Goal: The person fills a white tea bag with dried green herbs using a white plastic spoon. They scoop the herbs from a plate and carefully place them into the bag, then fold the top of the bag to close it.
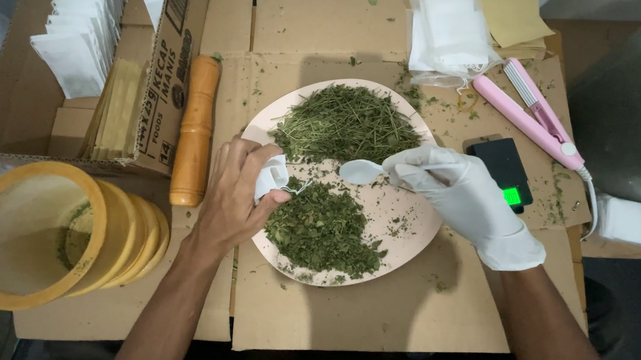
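Flattened cardboard sheets [370, 318] covering the work surface; open cardboard box [31, 97] at far left, holding a row of white filter bags [85, 16] on edge; yellow round sieve [25, 234] tipped on its side at lower left, more yellow rims nested behind it; pale round plate [410, 228] at centre, carrying a heap of stemmy dried herb [345, 124] on its far half and a heap of darker crumbled leaf [319, 231] on its near half; orange wooden pestle [196, 129] lying lengthwise between box and plate; pink handheld sealer [526, 118] at upper right; loose stack of white bags [448, 32] beyond it; small black scale [505, 170] just right of plate; left hand [237, 195], bare, fingers curled and pinched on a small white filter bag [272, 177] over the plate's left edge; right hand [464, 198], in white glove, fingers closed on the handle of a white spoon [360, 171], its bowl above the plate's middle, near the bag but apart from it
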